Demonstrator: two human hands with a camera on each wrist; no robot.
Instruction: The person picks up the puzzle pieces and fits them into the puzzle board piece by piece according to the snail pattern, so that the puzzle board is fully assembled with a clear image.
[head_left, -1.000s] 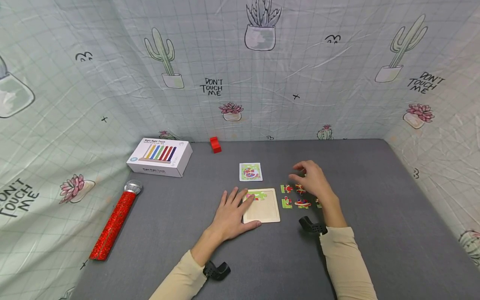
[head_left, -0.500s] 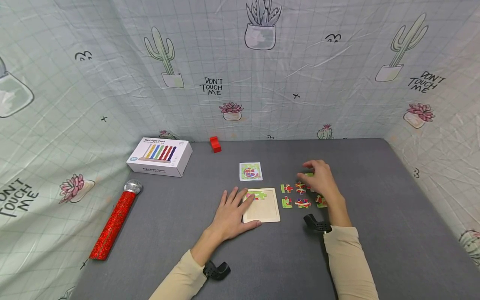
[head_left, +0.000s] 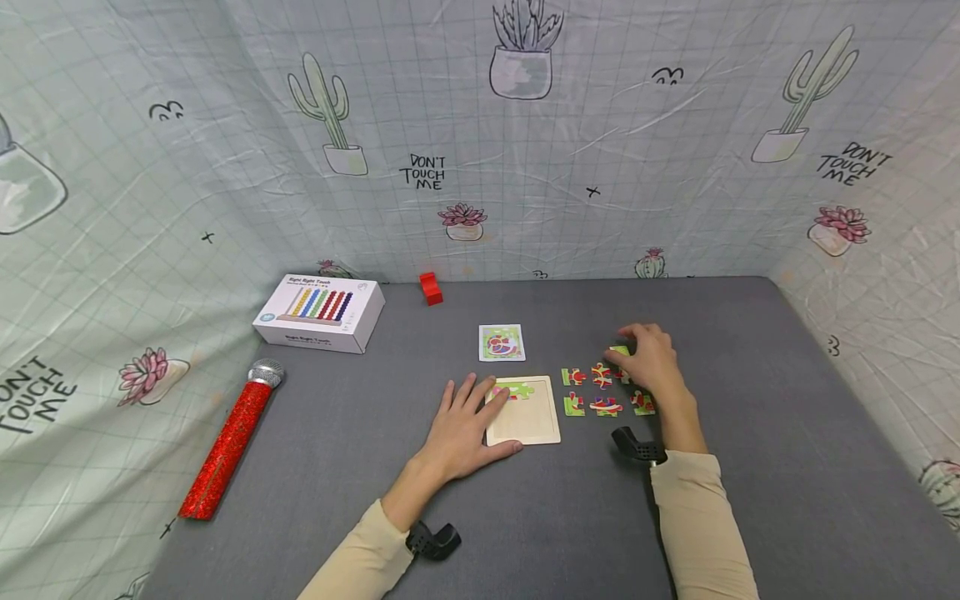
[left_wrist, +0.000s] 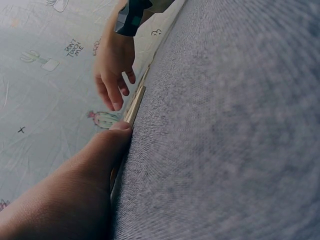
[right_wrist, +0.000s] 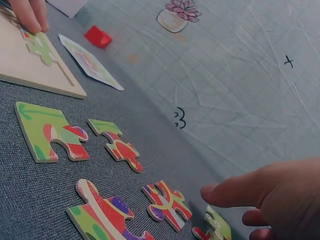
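Observation:
My left hand lies with spread fingers across the left side of a square wooden puzzle tray. Its fingertips touch a green puzzle piece in the tray's upper left, and the thumb rests along the near edge. Right of the tray, several loose jigsaw pieces lie in rows, printed green, red and purple. My right hand hovers over the far right ones, thumb and fingers apart. In the right wrist view its thumb is just above a green and red piece, partly hidden by the hand.
Behind the tray lies a picture card. A red block and a white box with an abacus picture stand at the back. A red glittery microphone lies at the left. Patterned cloth hangs behind the table.
My right hand has moved rightward over the loose pieces, uncovering those in the middle and front right. The left hand and tray have stayed put.

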